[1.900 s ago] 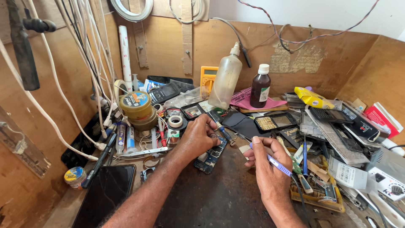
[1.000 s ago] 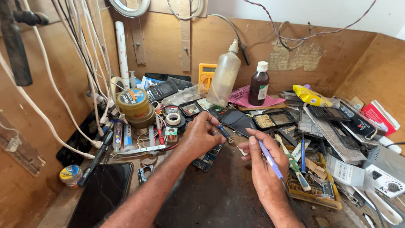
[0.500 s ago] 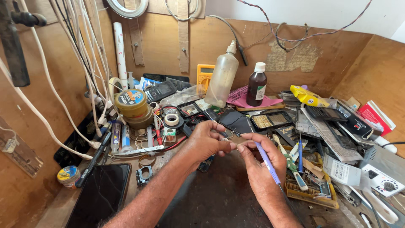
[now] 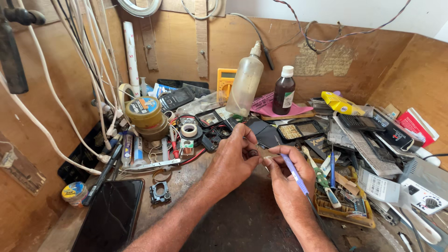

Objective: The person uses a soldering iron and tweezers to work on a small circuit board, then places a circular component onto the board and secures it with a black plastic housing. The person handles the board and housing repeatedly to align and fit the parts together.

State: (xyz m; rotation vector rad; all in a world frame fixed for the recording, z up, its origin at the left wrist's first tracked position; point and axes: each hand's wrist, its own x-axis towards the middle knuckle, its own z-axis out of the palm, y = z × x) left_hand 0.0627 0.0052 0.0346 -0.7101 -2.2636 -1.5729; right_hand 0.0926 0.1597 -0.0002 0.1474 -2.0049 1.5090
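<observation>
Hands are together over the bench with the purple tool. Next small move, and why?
Probably bring the tip of the purple-handled tool in the right hand to the small dark part pinched by the left hand: both are raised close together, tip not yet touching.

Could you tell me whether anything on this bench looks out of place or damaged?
Nothing looks spilled or broken. The right side is heaped with phone parts lying askew on one another, and white cables hang loose at the left. Both bottles stand upright.
</observation>
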